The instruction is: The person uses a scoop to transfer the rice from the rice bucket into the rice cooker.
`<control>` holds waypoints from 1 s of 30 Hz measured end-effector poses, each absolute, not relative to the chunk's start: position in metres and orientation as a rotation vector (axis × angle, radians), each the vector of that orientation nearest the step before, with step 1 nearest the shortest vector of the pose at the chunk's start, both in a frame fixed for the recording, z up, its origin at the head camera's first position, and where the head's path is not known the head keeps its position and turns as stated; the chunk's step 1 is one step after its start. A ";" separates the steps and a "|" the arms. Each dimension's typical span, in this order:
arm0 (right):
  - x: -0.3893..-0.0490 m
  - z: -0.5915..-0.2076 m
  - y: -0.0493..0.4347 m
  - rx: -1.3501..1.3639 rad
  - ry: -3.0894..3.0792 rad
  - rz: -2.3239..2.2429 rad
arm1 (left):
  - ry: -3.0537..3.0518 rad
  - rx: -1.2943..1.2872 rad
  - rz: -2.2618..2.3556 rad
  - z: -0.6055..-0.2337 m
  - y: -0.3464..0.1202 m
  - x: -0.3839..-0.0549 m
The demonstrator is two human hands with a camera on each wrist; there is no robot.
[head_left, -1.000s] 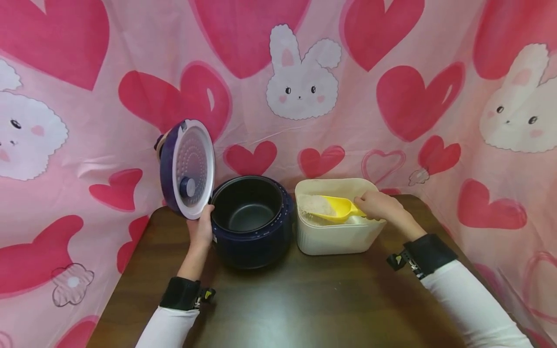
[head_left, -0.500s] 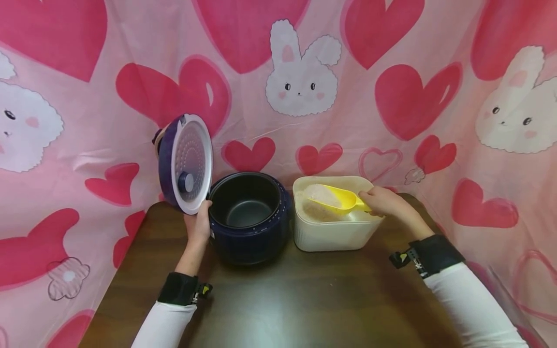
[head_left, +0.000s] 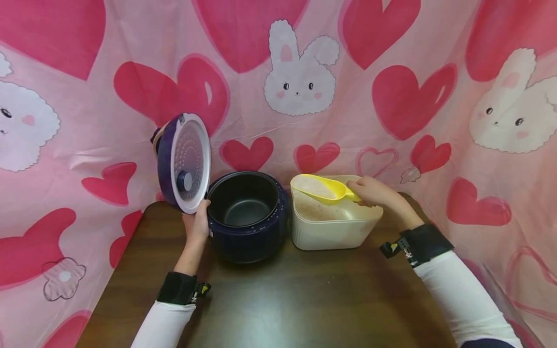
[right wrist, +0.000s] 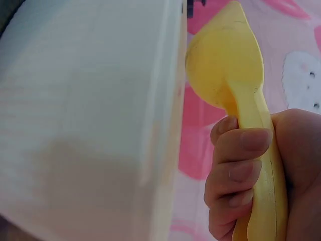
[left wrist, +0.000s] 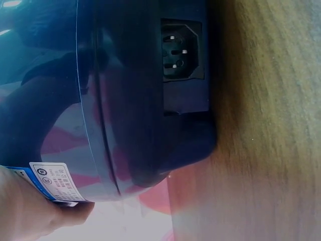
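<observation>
A dark blue rice cooker [head_left: 248,244] stands with its black inner pot [head_left: 250,212] exposed, and nothing shows inside the pot. Its lid [head_left: 191,154] is raised on the left side, white inner face turned right. My left hand [head_left: 197,223] holds the lid's lower edge, thumb toward the pot. My right hand [head_left: 373,192] grips the handle of a yellow scoop [head_left: 337,189], fingers curled round it in the right wrist view. White rice [head_left: 311,185] fills the scoop, which is over a cream bin [head_left: 330,235] with more rice in its bottom.
Cooker and bin stand side by side at the back of a dark wooden table [head_left: 278,299]. A pink curtain [head_left: 243,111] with hearts and rabbits hangs close behind. On the cooker's lower side, the left wrist view shows a power socket [left wrist: 181,52].
The right hand has lifted the scoop of rice from inside the bin to above its rim, moving slightly left at the end. The left hand and lid have kept their place.
</observation>
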State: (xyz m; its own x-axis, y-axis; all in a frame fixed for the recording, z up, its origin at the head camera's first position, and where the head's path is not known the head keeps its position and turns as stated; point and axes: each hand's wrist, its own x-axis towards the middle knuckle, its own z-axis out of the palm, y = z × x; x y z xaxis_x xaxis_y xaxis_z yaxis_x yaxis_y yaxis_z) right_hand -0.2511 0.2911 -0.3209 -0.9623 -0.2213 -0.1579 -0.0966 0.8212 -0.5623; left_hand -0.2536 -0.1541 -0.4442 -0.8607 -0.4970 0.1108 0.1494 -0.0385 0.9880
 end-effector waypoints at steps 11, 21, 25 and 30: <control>-0.268 -0.292 0.245 -0.380 2.879 -0.655 | -1.769 0.334 -1.964 -0.444 -0.152 -0.252; -0.273 -0.275 0.203 -0.363 2.989 -0.362 | -1.793 0.331 -1.951 -0.445 -0.154 -0.252; -0.273 -0.271 0.190 -0.364 3.056 -0.266 | -1.789 0.336 -1.949 -0.445 -0.153 -0.252; -0.274 -0.267 0.179 -0.380 3.134 -0.140 | -1.787 0.338 -1.942 -0.445 -0.152 -0.253</control>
State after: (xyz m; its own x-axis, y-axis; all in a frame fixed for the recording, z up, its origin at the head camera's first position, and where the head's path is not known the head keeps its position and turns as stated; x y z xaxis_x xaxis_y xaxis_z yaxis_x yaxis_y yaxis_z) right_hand -0.2742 0.1788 -0.2673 -0.9709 -0.2376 0.0286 -0.2392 0.9672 -0.0855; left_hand -0.2526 -0.1522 -0.4454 -0.8561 -0.4987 0.1354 0.1763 -0.0357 0.9837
